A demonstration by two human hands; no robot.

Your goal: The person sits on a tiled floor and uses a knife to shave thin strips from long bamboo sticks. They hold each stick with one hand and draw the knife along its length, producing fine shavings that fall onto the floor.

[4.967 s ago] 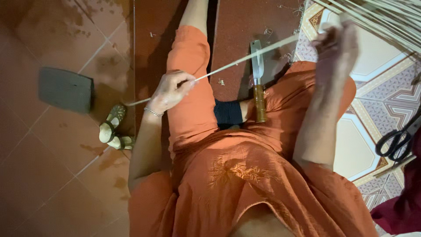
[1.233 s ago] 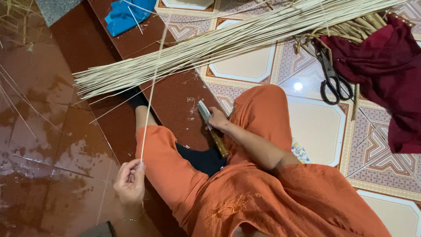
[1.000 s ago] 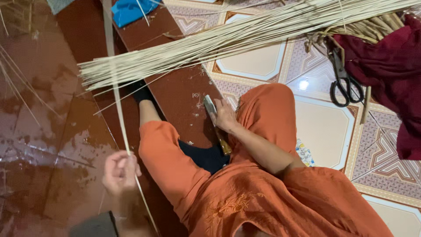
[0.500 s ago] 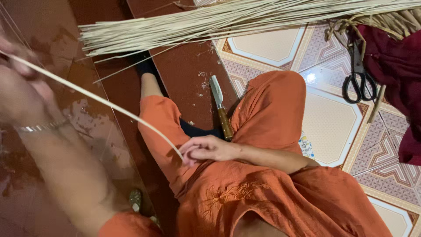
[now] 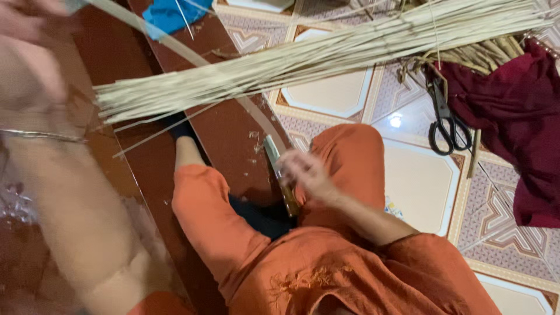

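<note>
Seated on the floor in orange clothes, the person raises the left hand (image 5: 26,26) high at the frame's upper left, blurred, its grip on the pale cane strip (image 5: 192,58) impossible to judge. The strip arcs down to the right hand (image 5: 309,175), fingers loosely spread beside the wooden-handled knife (image 5: 280,178).

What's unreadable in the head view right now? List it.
- Left hand: motion-blurred and cut by the top-left edge; its grip on the long strip cannot be judged.
- Right hand: blurred beside the knife; contact unclear.
- Knife handle: lower end hidden between the orange-clad legs.
- Strip bundle: right end runs out of frame.
- Scissors: tips lost among the stalks.
</note>
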